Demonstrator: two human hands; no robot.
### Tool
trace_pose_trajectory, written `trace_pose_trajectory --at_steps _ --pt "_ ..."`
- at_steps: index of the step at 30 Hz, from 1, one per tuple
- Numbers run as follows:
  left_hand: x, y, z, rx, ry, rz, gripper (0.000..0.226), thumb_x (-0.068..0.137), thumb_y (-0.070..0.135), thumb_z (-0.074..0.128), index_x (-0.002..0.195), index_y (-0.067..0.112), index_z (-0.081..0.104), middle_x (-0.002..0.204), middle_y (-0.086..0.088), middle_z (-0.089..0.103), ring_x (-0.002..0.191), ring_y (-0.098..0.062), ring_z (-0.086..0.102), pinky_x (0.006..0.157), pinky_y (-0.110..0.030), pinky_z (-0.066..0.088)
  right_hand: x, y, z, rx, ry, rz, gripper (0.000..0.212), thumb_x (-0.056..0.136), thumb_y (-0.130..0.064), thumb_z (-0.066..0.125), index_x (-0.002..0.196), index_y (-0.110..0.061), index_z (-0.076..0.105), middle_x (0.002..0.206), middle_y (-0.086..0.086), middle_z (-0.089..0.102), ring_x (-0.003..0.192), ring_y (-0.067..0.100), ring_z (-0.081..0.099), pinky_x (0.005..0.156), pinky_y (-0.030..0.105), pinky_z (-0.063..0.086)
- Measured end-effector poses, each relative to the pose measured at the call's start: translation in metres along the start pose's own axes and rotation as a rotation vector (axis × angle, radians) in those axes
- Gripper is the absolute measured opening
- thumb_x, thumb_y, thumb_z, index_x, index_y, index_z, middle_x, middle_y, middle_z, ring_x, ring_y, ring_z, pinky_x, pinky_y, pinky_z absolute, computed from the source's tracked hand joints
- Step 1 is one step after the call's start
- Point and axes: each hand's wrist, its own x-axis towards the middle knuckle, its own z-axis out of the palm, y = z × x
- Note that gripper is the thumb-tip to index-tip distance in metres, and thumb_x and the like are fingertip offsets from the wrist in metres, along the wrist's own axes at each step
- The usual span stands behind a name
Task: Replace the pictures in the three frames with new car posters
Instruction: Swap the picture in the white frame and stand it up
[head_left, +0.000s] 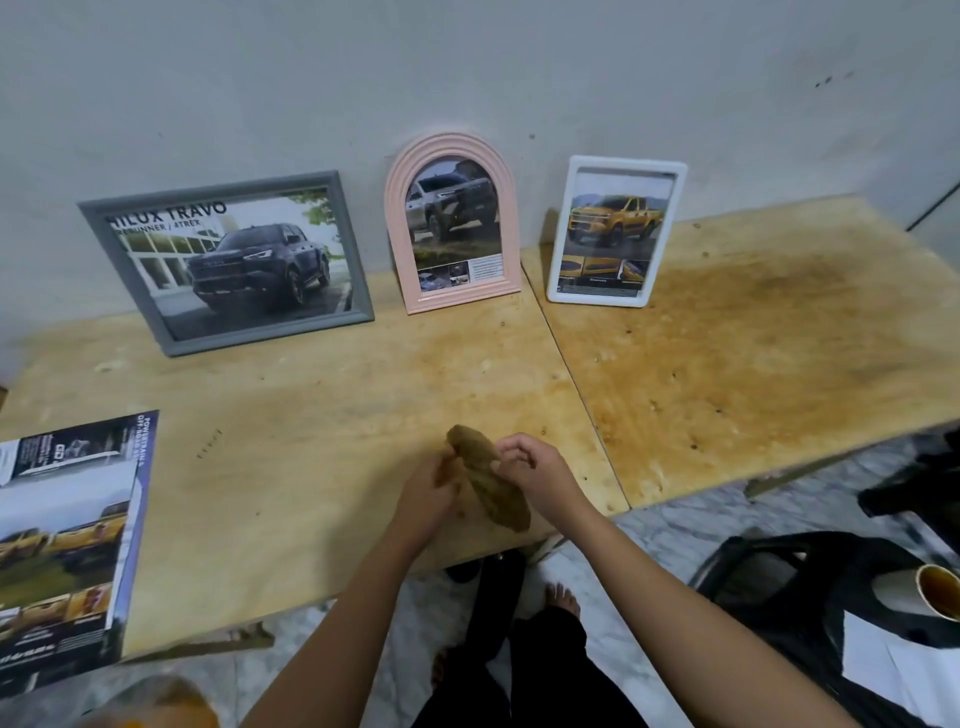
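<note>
plywood table (311, 415) against a grey wall (467, 78), three framed car pictures propped along the back.
at 10 o'clock, grey frame (228, 260) with a dark pickup; at 12, pink arched frame (452, 223) with a silver one; at 1, white frame (615, 231) with a yellow one, all leaning on the wall. at 6 o'clock, near the table's front edge, left hand (423, 493) and right hand (535, 467), fingers curled, gripping a brown cloth (488, 488) from either side. at 8 o'clock, loose car posters (67, 545) flat on the table. at 4 o'clock, black chair (805, 597) bearing a paper cup (935, 592) and white sheets (883, 654).
</note>
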Motion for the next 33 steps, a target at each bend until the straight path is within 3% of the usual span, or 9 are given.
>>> trace_pose_trajectory --at_steps 2,5,12,16,19,22,27,31,33 --pt "-0.004 0.019 0.001 -0.315 -0.038 -0.052 0.021 0.094 0.004 0.046 0.108 0.011 0.059 0.109 -0.010 0.063 0.094 -0.017 0.059 0.079 -0.025 0.047 0.002 -0.009 0.000 0.059 0.042 0.008 0.009 0.086 -0.005 0.062 0.087 -0.013 0.058 0.066 -0.004 0.055 0.069 0.010 0.055 0.065 0.015 0.047" --pt "-0.006 0.034 -0.005 -0.482 -0.064 -0.031 0.016 0.096 0.005 0.044 0.094 0.010 0.060 0.093 -0.008 0.064 0.088 -0.018 0.062 0.083 -0.028 0.050 0.004 -0.022 0.001 0.089 0.105 -0.019 0.013 0.085 -0.003 0.064 0.085 -0.012 0.054 0.069 -0.001 0.054 0.067 0.011 0.053 0.059 0.012 0.045" --pt "-0.003 0.040 -0.021 -0.403 -0.094 0.046 0.019 0.094 0.019 0.053 0.081 0.005 0.055 0.079 -0.011 0.044 0.078 -0.021 0.046 0.073 -0.034 0.042 0.000 -0.032 0.008 -0.004 0.227 -0.092 0.015 0.086 -0.020 0.065 0.090 -0.015 0.052 0.087 -0.003 0.051 0.066 0.010 0.051 0.061 0.021 0.041" --pt "-0.002 0.042 -0.029 -0.373 -0.098 0.032 0.019 0.093 0.022 0.055 0.081 0.007 0.056 0.074 -0.009 0.043 0.074 -0.020 0.043 0.069 -0.033 0.039 -0.007 -0.035 0.009 0.105 0.095 -0.076 0.019 0.084 -0.029 0.067 0.090 -0.012 0.061 0.084 -0.003 0.059 0.084 0.015 0.057 0.071 0.021 0.046" --pt "-0.002 0.044 -0.031 -0.366 -0.098 0.017 0.018 0.093 0.023 0.055 0.087 0.007 0.058 0.071 -0.004 0.050 0.068 -0.016 0.047 0.065 -0.028 0.041 -0.010 -0.032 0.012 -0.043 0.010 -0.123 0.031 0.073 -0.025 0.079 0.094 -0.015 0.060 0.085 -0.006 0.058 0.080 0.007 0.055 0.070 0.020 0.044" --pt "-0.002 0.046 -0.032 -0.364 -0.105 0.024 0.016 0.093 0.021 0.056 0.088 0.006 0.058 0.066 0.001 0.052 0.060 -0.010 0.048 0.061 -0.024 0.042 -0.007 -0.028 0.015 -0.107 0.020 -0.167 0.021 0.077 -0.019 0.075 0.089 -0.009 0.061 0.074 -0.003 0.057 0.070 0.011 0.053 0.067 0.025 0.042" --pt "-0.005 0.042 -0.036 -0.427 -0.089 -0.007 0.017 0.092 0.020 0.057 0.083 0.006 0.058 0.068 0.001 0.058 0.065 -0.011 0.054 0.064 -0.023 0.048 -0.002 -0.031 0.008 0.082 0.029 -0.092 0.002 0.088 -0.009 0.061 0.087 -0.009 0.063 0.081 0.002 0.065 0.076 0.014 0.061 0.063 0.016 0.048" --pt "-0.005 0.041 -0.039 -0.525 -0.039 -0.093 0.021 0.094 0.021 0.054 0.074 0.015 0.055 0.071 0.002 0.058 0.068 -0.011 0.054 0.068 -0.027 0.048 0.005 -0.036 0.001 0.437 0.089 0.110 0.011 0.094 -0.010 0.050 0.088 -0.011 0.059 0.089 0.009 0.065 0.083 0.022 0.063 0.075 0.034 0.050" --pt "-0.002 0.044 -0.040 -0.540 -0.015 -0.132 0.021 0.095 0.019 0.052 0.074 0.016 0.054 0.072 0.001 0.057 0.068 -0.012 0.053 0.068 -0.028 0.048 0.008 -0.040 0.000 0.559 0.078 0.143 0.008 0.093 -0.012 0.052 0.089 -0.010 0.058 0.089 0.009 0.065 0.084 0.022 0.062 0.078 0.037 0.049"
